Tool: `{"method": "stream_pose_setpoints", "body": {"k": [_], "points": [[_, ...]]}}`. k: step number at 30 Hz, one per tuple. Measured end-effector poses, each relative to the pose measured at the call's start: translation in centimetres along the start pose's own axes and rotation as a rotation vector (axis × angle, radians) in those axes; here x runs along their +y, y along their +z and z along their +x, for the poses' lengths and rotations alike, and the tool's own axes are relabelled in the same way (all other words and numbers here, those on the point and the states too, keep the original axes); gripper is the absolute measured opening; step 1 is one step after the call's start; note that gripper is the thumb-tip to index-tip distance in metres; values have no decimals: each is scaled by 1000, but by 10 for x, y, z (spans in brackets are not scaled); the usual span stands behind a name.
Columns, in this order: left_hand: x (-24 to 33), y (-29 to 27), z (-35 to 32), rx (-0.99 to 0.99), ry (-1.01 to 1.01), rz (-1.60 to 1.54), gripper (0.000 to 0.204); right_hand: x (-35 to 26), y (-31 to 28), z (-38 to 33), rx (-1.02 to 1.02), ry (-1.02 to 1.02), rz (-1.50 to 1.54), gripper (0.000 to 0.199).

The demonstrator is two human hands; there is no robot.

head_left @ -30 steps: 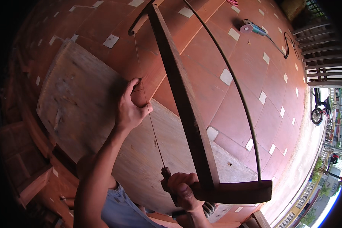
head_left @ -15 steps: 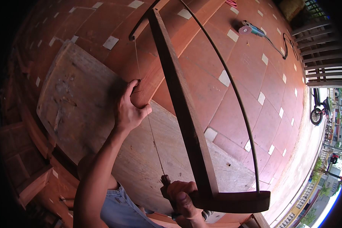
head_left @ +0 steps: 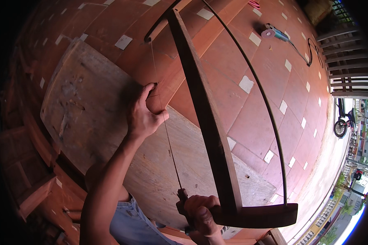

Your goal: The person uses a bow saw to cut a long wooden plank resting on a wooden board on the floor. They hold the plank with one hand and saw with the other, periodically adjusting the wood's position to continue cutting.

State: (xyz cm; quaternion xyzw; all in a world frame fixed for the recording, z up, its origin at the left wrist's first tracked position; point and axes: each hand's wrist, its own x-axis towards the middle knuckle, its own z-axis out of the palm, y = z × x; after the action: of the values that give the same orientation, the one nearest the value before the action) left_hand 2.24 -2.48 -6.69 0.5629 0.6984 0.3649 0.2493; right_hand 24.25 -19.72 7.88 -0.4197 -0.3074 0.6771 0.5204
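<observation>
A wooden frame saw [head_left: 206,110] stretches from the top of the view down to the lower right, with a thin blade [head_left: 170,151] on its left and a cord-like strand on its right. My right hand [head_left: 202,212] is wrapped around the saw's near end, by the dark handle [head_left: 183,200]. My left hand [head_left: 145,118] grips the end of a reddish-brown wooden board [head_left: 167,79], thumb and fingers on either side. A short dark line shows on that board beside the blade, which crosses over it. How deep the blade sits in the wood cannot be told.
Beneath the board is a worn wooden bench top [head_left: 98,102]. On the tiled floor at the upper right lie an angle grinder [head_left: 275,32] with its cable and a pink coil [head_left: 254,4]. Slatted wooden furniture [head_left: 349,61] stands at the far right; carved wooden parts [head_left: 32,196] are at the left.
The saw and both hands appear slightly farther right, largely with a small shift of the whole view. Both holds are the same.
</observation>
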Motion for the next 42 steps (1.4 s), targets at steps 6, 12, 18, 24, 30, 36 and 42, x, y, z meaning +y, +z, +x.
{"method": "stream_pose_setpoints", "body": {"k": [6,12,18,24,30,36,42], "points": [[4,2,1,-4,-4,13,81,17,13,53,21,8,-123,26],[7,0,0,-14,-33,-9,83,-26,7,-28,52,131,-78,32],[8,-2,-2,-49,-68,-155,83,-2,18,23,94,88,-113,29],[18,-2,4,-65,-106,-60,82,20,25,86,124,81,-14,26],[10,-7,-1,-58,-89,-51,82,-33,19,-8,138,200,-155,29],[18,-6,0,-64,-97,-38,80,-37,18,-11,26,85,-179,48],[19,-11,-12,-55,-74,109,68,24,35,107,183,4,-28,25]]}}
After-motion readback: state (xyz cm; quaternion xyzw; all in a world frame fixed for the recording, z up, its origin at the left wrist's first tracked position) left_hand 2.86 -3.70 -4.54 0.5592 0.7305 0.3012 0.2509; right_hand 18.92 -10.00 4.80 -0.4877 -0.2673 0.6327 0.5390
